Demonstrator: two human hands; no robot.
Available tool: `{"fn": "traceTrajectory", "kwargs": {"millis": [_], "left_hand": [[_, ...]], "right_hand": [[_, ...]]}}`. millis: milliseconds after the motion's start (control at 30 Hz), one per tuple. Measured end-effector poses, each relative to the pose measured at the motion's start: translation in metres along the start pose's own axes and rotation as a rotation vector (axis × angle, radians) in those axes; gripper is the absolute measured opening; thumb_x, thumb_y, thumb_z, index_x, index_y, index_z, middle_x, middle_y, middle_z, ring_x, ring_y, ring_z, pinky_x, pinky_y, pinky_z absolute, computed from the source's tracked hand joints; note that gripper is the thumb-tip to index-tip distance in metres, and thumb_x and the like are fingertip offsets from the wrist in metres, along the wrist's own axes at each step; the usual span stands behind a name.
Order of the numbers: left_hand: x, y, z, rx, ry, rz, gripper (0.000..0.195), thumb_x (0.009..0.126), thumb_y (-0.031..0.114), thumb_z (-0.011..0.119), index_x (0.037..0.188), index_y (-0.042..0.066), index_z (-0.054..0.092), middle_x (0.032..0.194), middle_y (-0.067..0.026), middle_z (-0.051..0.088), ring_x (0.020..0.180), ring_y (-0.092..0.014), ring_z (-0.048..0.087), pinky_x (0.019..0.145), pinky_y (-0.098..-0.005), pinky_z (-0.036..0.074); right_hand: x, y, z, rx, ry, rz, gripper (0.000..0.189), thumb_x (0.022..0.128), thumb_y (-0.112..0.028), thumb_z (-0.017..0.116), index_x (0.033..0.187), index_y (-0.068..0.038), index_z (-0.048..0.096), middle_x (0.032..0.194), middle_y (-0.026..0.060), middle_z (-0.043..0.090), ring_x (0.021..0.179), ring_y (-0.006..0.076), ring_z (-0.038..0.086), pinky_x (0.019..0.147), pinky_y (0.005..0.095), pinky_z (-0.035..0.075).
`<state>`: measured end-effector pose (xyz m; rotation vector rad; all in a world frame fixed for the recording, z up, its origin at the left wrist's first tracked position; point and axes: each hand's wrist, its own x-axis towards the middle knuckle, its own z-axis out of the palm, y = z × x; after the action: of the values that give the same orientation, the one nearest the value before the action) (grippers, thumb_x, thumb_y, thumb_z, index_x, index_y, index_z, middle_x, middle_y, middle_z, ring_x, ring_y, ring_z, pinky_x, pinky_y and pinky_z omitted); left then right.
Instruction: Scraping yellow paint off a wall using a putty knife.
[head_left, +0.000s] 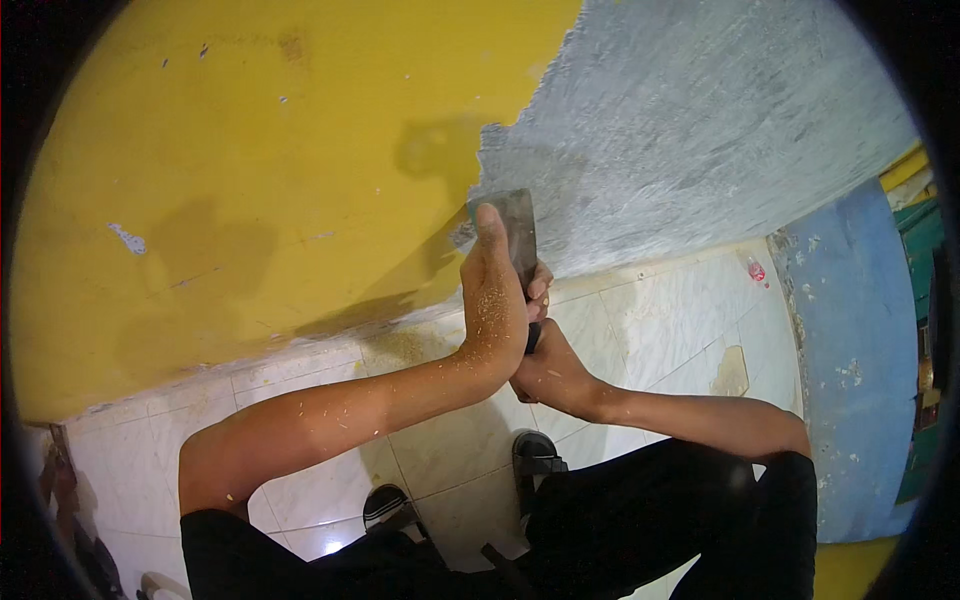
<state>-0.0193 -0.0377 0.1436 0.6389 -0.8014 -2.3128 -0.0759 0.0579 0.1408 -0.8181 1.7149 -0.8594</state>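
Note:
A wide-bladed scraper (519, 225) stands against the wall, its blade's upper end near the ragged edge between yellow paint (300, 165) and bare grey plaster (660, 127). My left hand (491, 307) is wrapped around the blade, thumb stretched up along its face and fingertips curled round the right side. Below it, my right hand (555, 371) grips the black handle (533, 337). Small paint flakes speckle my left hand and forearm. What the blade's front edge touches is hard to make out.
White floor tiles (457, 450) bear paint dust and a larger yellowish flake (730, 371). A clear plastic item with red on it (756, 270) lies by the wall's base. At the right rises a blue chipped wall (855, 352). My sandalled feet (536, 450) are below.

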Motion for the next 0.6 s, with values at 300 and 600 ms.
{"fn": "traceTrajectory", "kwargs": {"millis": [300,600], "left_hand": [[0.007,-0.013,-0.004,0.067,-0.004,0.059,0.061,0.090,0.069,0.027,0.071,0.012,0.036,0.051,0.0003,0.040,0.040,-0.008,0.038,0.037,-0.0223,0.029],[0.000,0.023,0.018,0.114,-0.096,0.127,0.063,0.090,0.070,0.027,0.069,0.011,0.036,0.050,0.0005,0.040,0.039,-0.008,0.035,0.038,-0.0237,0.027]], "right_hand": [[0.019,0.014,-0.003,0.005,0.109,-0.130,0.023,0.085,-0.013,0.057,0.069,0.001,0.048,0.055,0.0000,0.047,0.049,0.0085,0.042,0.043,0.0278,0.034],[0.005,-0.028,-0.006,0.043,0.145,-0.129,0.026,0.086,-0.020,0.059,0.070,-0.005,0.046,0.053,-0.0020,0.045,0.044,0.0070,0.041,0.040,0.0249,0.032]]}}
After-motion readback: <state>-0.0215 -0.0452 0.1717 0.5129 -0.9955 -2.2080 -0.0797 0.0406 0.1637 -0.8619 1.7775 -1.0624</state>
